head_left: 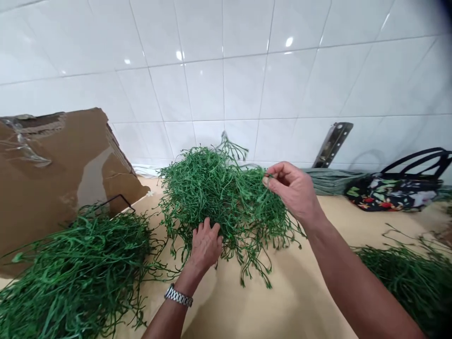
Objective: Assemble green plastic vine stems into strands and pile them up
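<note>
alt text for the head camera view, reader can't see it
A person's left hand touches the front of a central heap of green stems while the right hand pinches its right side. Similar piles lie on either side, near white tiles.

Glossy white tiled wall point(243, 87), thin grout lines point(223, 89), bright light reflections point(289, 42), plain tan tabletop point(226, 306) below

Left hand point(206, 242), fingertips perhaps hidden among green stems point(201, 183); cardboard point(63, 160) cut off at left.
</note>
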The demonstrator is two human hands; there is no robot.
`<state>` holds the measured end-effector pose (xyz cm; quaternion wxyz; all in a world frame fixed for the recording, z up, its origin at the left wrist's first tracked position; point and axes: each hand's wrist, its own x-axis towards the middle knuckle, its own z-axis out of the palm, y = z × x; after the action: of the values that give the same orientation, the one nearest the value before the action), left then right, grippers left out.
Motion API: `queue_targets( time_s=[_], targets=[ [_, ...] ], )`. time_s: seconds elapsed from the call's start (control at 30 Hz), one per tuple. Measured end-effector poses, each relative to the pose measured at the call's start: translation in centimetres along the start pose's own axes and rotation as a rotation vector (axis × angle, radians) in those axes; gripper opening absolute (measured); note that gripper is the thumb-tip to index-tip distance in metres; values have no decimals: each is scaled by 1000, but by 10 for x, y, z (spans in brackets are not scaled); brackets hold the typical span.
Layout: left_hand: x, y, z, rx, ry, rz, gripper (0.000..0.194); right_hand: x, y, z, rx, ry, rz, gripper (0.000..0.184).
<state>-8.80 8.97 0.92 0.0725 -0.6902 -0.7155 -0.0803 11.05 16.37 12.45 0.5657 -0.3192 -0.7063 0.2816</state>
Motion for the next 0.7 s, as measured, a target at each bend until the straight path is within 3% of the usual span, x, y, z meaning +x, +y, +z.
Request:
queue_targets(
  time_s=[0.13,0.3,0.47,0.57,0.63,0.7],
  targets=[
    [-10,-4,-2,-14,35,44,24,-53,12,-12,-149,-150,5,6],
    [-46,-11,-7,-169,225,130,22,-115,35,-16,-213,-192,87,6],
    [-82,17,-30,-531,368,144,18,-141,24,-23,-261,-232,41,8],
    [-93,50,-39,-642,277,264,25,-151,15,-20,-332,-291,-49,12],
    [-95,67,-36,-613,176,322,32,-159,10,-16,-371,-306,-84,14],
    [-95,75,-27,-578,121,342,25,-167,9,-14,-394,-314,-81,16]
  ],
)
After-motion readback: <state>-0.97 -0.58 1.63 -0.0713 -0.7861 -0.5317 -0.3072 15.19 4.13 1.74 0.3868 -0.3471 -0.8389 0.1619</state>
